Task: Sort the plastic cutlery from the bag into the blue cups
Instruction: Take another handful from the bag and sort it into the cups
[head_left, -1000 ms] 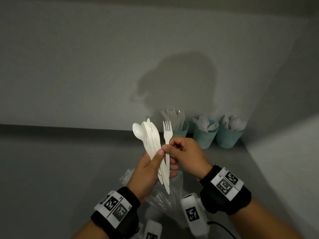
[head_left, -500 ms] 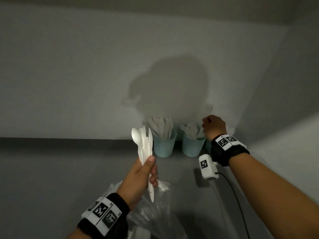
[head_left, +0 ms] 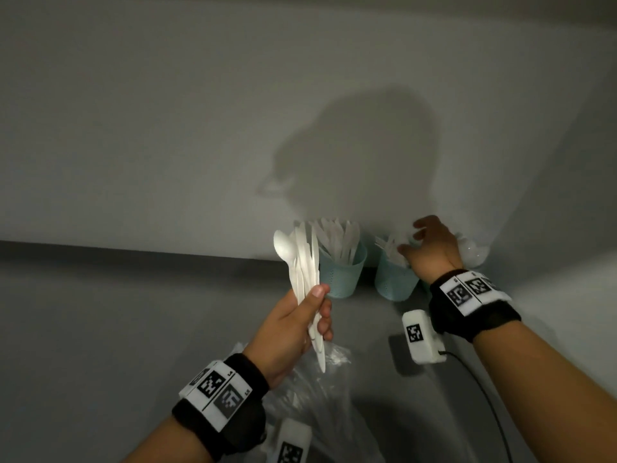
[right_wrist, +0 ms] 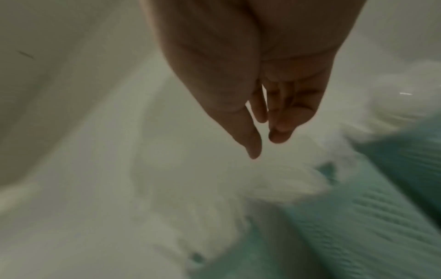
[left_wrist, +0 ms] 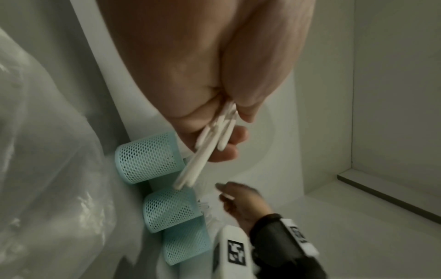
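Note:
My left hand (head_left: 315,312) grips a bundle of white plastic cutlery (head_left: 300,262) upright by the handles, a spoon bowl showing at its left. In the left wrist view the same bundle (left_wrist: 210,151) runs between thumb and fingers. Three blue mesh cups stand against the wall: the left cup (head_left: 340,275) holds knives, the middle cup (head_left: 394,282) holds forks, and the right one is mostly hidden behind my wrist, with spoons (head_left: 474,252) showing above it. My right hand (head_left: 414,238) hovers over the middle cup, fingers spread, holding nothing. The clear plastic bag (head_left: 320,389) lies below my left hand.
The cups (left_wrist: 145,156) sit in a corner where the grey back wall meets a side wall (head_left: 551,295) on the right. A cable (head_left: 484,389) trails from the right wrist camera across the grey surface. Motion blurs the right wrist view, with the teal cups (right_wrist: 358,217) below the fingers.
My right hand took the fork from the bundle, carried it to the cups and let it go; it now hangs open over the middle cup. My left hand keeps its grip.

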Demonstrator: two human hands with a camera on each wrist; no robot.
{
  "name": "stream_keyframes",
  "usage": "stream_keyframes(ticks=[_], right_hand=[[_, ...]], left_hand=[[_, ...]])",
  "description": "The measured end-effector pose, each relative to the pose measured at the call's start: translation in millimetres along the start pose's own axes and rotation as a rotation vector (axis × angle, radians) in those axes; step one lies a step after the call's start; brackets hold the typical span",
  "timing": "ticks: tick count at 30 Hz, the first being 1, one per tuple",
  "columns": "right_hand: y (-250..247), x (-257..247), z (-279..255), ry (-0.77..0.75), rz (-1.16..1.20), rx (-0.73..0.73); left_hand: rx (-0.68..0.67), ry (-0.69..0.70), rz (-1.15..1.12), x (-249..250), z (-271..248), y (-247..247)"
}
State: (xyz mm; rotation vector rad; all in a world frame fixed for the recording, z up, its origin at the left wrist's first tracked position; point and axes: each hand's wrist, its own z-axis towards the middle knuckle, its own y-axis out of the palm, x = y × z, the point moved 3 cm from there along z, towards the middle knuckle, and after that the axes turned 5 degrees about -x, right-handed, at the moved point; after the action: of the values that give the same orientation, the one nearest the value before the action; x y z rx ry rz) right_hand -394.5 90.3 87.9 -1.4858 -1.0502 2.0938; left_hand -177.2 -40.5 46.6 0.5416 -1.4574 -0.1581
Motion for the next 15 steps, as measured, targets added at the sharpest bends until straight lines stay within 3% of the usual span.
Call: stream_keyframes(ticks=[2, 6, 15], right_hand=[[1, -35, -39, -0.173, 0.125, -0.023], [35, -77, -116, -0.146, 0.425, -0.507], [41, -76, -137, -0.047, 0.751, -0.583]], left_hand=[[-0.005, 0.012, 0.043, -1, -3, 0], [-0.072, 0.001, 0.221, -5, -13, 8], [-0.044, -0.04, 0.156, -10, -32, 0]])
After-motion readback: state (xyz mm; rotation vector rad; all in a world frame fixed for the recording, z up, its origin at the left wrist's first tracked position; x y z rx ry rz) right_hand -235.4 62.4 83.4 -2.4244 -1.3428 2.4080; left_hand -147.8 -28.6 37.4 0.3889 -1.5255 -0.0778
